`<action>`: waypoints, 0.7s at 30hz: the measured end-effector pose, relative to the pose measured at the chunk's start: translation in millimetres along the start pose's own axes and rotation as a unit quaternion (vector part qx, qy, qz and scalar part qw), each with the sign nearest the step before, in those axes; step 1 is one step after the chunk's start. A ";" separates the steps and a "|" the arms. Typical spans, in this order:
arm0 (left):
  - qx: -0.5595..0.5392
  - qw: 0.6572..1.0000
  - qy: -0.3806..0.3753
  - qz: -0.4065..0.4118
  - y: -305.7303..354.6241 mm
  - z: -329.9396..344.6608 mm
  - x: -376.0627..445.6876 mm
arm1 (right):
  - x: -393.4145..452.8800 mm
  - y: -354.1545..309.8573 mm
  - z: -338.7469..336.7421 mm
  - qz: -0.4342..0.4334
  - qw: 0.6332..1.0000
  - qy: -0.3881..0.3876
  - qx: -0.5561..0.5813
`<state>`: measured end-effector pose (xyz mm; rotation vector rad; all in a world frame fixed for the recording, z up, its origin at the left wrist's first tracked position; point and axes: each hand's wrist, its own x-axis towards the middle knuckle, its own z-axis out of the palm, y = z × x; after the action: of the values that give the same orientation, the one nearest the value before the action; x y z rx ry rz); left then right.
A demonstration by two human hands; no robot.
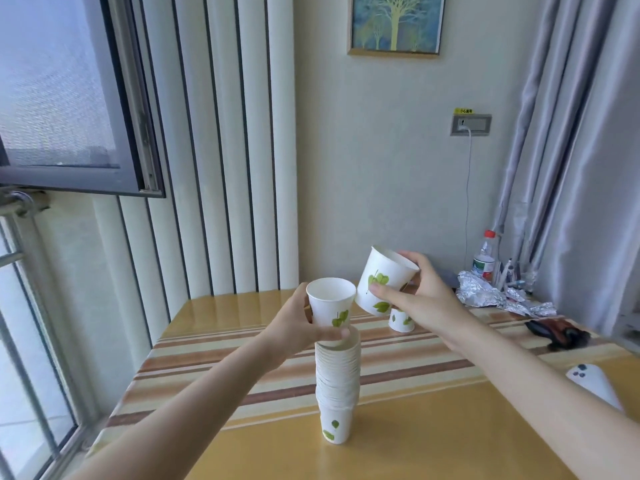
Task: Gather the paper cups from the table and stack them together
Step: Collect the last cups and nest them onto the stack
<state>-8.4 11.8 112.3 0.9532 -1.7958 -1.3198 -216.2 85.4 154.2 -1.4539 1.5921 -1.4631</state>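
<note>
L hand (298, 322) round top cup (331, 301) of ribbed stack (337, 386); R hand (420, 294) round tilted leaf-print cup (382, 278).

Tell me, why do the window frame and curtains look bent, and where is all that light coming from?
In the head view, the wide-angle lens bows straight lines near the edges, so the window and curtain lean. Daylight enters from the window side on the left and puts a soft glare on the glossy table. The cup stack and both held cups stay fairly sharp.
</note>
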 end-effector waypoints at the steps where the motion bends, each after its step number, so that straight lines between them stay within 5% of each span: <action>1: -0.002 1.000 0.000 0.003 -0.8 -0.6 1.3 | 1.2 -0.5 1.4 -0.006 1.000 0.006 -0.004; 13: 0.019 1.000 -0.025 -0.001 -24.2 7.3 11.0 | 1.8 -1.9 2.5 -0.058 0.996 0.071 0.006; 21: -0.107 0.993 -0.029 -0.036 -20.5 -9.4 2.6 | 2.7 1.9 36.9 -0.096 0.993 -0.019 -0.062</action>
<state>1.6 1.1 94.9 0.8769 -1.6359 -1.5631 -184.6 69.5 143.1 -1.7363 1.5807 -1.4520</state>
